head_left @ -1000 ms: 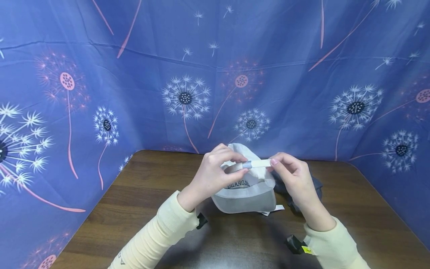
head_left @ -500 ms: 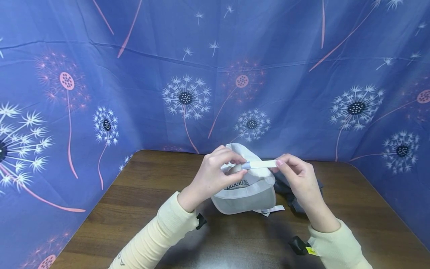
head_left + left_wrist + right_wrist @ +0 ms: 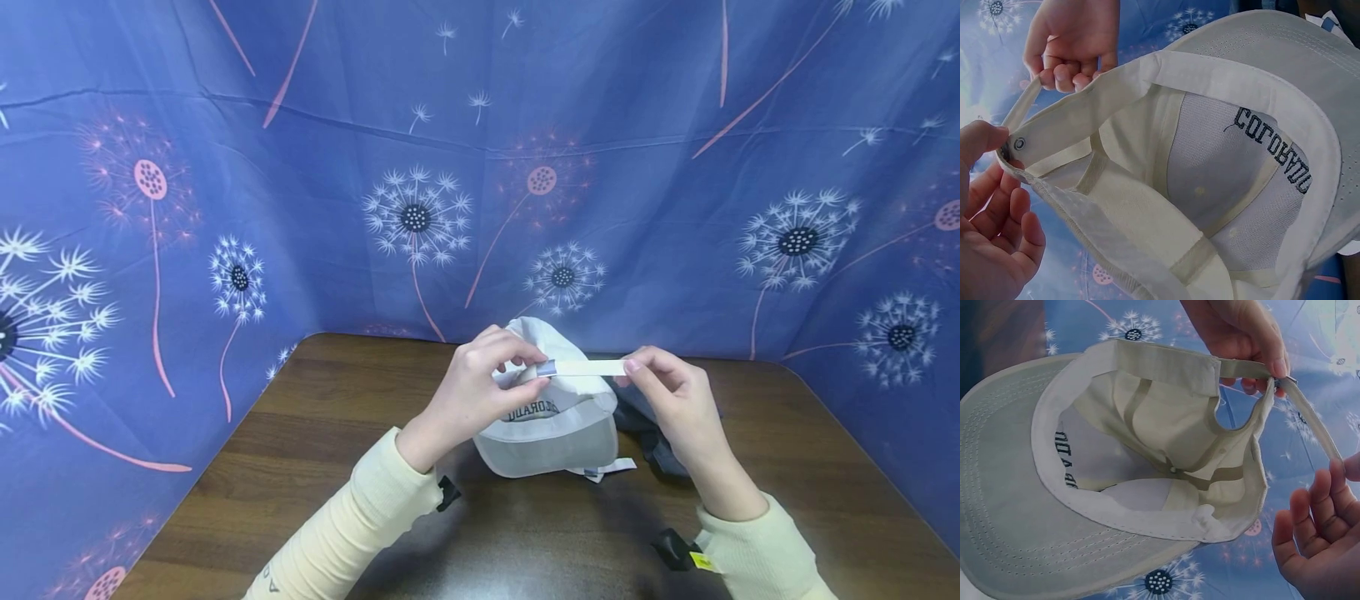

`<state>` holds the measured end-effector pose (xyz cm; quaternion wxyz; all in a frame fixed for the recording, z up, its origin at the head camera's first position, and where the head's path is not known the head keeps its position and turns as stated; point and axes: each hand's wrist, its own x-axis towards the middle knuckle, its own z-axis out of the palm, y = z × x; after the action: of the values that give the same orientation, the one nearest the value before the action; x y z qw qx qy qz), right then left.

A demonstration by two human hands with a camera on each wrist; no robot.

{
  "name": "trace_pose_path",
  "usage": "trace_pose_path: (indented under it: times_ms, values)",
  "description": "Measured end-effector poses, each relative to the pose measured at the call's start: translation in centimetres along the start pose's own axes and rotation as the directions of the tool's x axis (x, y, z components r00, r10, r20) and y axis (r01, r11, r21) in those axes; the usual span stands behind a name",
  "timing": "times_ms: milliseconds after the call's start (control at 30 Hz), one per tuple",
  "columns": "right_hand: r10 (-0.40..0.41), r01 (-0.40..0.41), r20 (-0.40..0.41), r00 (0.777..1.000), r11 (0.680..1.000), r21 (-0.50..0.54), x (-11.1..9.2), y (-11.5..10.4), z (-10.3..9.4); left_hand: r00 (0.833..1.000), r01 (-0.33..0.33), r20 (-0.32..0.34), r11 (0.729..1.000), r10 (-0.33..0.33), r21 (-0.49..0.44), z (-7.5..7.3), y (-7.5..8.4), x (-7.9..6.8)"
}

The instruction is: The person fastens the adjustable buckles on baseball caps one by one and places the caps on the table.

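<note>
A pale baseball cap [image 3: 551, 450] is held up over the table with its hollow side and brim toward me. Dark lettering [image 3: 1272, 147], seen in reverse, shows inside its front panel in the left wrist view. At the back opening, my left hand [image 3: 472, 383] pinches the metal buckle [image 3: 546, 368] of the cap's strap between thumb and fingers. My right hand [image 3: 678, 404] pinches the tip of the strap [image 3: 588, 367], stretched out to the right. In the right wrist view the strap's loose length [image 3: 1313, 419] runs straight from buckle to fingertips.
Dark fabric [image 3: 651, 433] lies on the wooden table [image 3: 337, 417] behind my right hand. White tags [image 3: 618, 465] stick out below the cap's brim. A blue dandelion-print cloth [image 3: 480, 233] hangs behind and along both sides.
My right hand has moved a little to the right, and more of the strap shows beyond the buckle. The left hand stays in nearly the same place.
</note>
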<state>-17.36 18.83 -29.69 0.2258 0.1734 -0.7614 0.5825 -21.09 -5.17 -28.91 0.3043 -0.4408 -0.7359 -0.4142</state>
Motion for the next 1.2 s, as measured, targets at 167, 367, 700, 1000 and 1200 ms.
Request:
trace_pose_path:
  times_ms: [167,367,700,1000,1200]
  values:
    - [-0.033,0.029,-0.048,0.998,0.997,-0.076,-0.1,0.4,0.1,1.000,0.009,0.003,1.000,-0.009,-0.002,0.0,-0.1,0.0]
    - [-0.297,0.271,-0.131,0.946,0.945,-0.186,-0.2,0.7,0.5,1.000,0.015,-0.005,1.000,-0.015,0.011,0.0,-0.1,0.0]
    - [-0.854,0.761,-0.006,0.520,0.466,-0.452,0.6,-0.3,3.1,1.000,0.002,0.006,1.000,-0.002,0.011,0.0,0.1,0.2]
    - [-0.930,0.839,0.092,0.355,0.273,-0.471,1.2,-0.3,4.8,0.999,0.014,0.029,1.000,-0.014,-0.003,0.4,0.4,0.2]
    - [-0.936,0.849,0.107,0.334,0.250,-0.465,1.5,-0.3,5.5,0.999,-0.007,0.036,1.000,0.007,0.006,0.4,0.8,0.3]
